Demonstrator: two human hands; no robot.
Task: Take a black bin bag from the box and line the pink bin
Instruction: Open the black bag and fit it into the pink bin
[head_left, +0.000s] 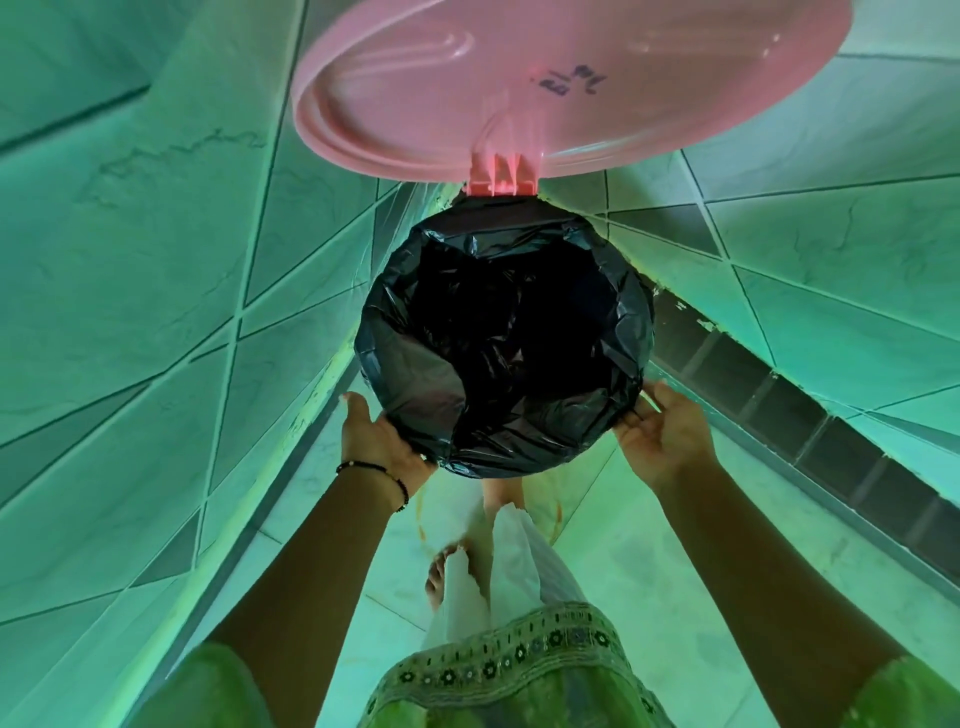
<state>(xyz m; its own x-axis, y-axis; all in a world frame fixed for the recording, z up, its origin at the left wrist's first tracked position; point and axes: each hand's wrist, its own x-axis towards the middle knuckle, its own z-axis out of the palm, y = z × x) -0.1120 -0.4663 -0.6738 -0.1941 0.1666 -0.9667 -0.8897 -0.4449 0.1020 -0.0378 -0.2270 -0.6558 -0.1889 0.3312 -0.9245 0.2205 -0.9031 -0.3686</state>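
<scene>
The black bin bag (498, 338) lies inside the pink bin, and its edge is folded over the whole round rim, so the bin's body is hidden. Only the pink hinge (498, 179) and the raised pink lid (571, 78) show, standing open at the far side. My left hand (379, 439) presses against the bag at the near left of the rim, fingers under the fold. My right hand (662, 434) touches the bag at the near right of the rim, palm up with fingers apart.
The bin stands in a corner between tiled walls (156, 260) with a dark tile band (779, 400) on the right. My bare feet (447, 566) stand on the pale tiled floor (649, 545) just below the bin.
</scene>
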